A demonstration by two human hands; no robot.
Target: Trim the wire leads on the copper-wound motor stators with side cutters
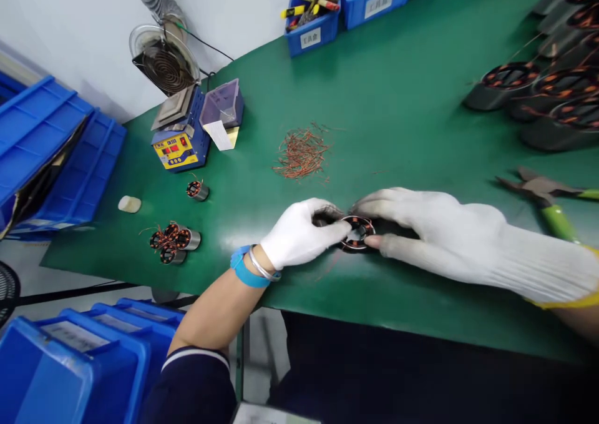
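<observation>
A round motor stator [358, 244] with copper windings inside a metal ring is at the near middle of the green table. My left hand [309, 233], in a white glove with dark fingertips, grips its left side. From the other side, my gloved right hand [421, 224] holds the ring between thumb and fingers. A thin wire trails from the stator toward the table's near edge. Beyond my hands lies a pile of short copper wire clippings [303, 153]. Green-handled cutting pliers [543, 190] rest to the right, jaws pointing left.
More stators [508, 77] stand in a group at the right back. Smaller ones [173, 243] cluster at the left, near a blue and yellow soldering unit [180, 149] and a purple box [223, 105]. Blue tool bins [311, 37] line the back edge; blue crates [70, 361] stand below left.
</observation>
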